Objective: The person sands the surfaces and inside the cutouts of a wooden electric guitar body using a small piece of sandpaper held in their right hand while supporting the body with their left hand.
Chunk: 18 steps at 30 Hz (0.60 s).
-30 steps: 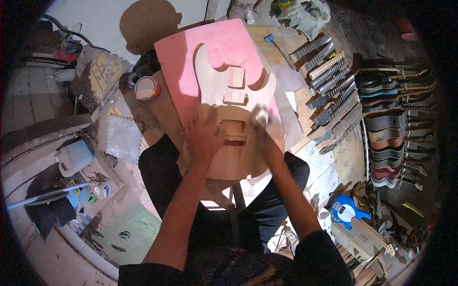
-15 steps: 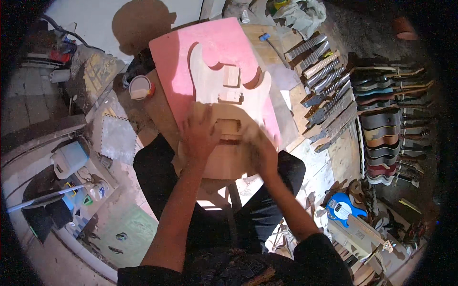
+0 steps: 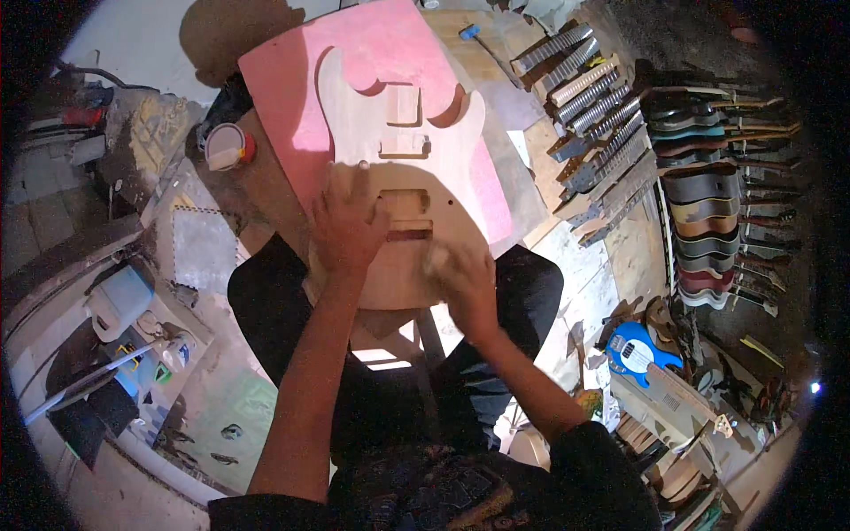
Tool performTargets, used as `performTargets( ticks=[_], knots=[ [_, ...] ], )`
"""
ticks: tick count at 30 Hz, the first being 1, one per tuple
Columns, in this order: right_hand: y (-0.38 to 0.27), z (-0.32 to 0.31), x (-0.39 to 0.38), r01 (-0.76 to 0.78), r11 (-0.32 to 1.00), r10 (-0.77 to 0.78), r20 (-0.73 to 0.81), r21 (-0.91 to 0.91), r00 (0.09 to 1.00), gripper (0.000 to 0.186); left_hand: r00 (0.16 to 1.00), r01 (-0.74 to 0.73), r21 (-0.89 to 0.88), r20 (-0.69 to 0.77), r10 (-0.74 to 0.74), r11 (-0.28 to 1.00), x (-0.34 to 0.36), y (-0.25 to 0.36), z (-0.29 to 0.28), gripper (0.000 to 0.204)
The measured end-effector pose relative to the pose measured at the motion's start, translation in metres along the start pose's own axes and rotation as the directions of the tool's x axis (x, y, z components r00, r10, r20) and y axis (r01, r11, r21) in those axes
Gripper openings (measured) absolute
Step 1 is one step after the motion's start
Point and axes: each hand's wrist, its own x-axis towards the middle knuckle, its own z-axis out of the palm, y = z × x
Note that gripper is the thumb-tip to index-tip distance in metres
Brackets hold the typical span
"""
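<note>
An unpainted pale wood electric guitar body (image 3: 354, 124) lies flat, its horns pointing away from me and its routed cavities facing up. Beneath it is a pink board (image 3: 283, 97). My left hand (image 3: 345, 221) rests on the body's left side, palm down with fingers spread, beside the cavities. Over the near right part of the body, my right hand (image 3: 465, 283) is bent with its fingers curled and bunched. Motion blurs its fingertips, and whatever they may hold against the wood is hidden.
A round red-and-white tub (image 3: 228, 146) stands left of the board. Beyond the board on the right are a blue-headed hammer (image 3: 469, 33) and rows of guitar necks (image 3: 589, 106). Several guitars (image 3: 704, 212) hang at far right; a blue guitar (image 3: 636, 354) lies nearer.
The whole view has shifted, so the board and body appear further left and higher. My right hand has slid toward the body's near end; my left stays on the wood.
</note>
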Motion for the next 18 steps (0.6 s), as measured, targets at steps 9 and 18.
performTargets(
  ticks=[9, 18],
  knots=[
    [0.044, -0.023, 0.146, 0.010, 0.999, -0.001, -0.245, 0.036, 0.970, 0.048, 0.998, -0.053, 0.039, -0.042, 0.055, 0.998, 0.008, 0.007, 0.010, 0.066],
    [-0.016, -0.027, 0.058, -0.161, 0.987, 0.160, 0.107, 0.001, 0.981, 0.036, 0.999, 0.002, 0.035, 0.054, -0.004, 0.999, 0.004, 0.002, -0.003, 0.070]
  ],
)
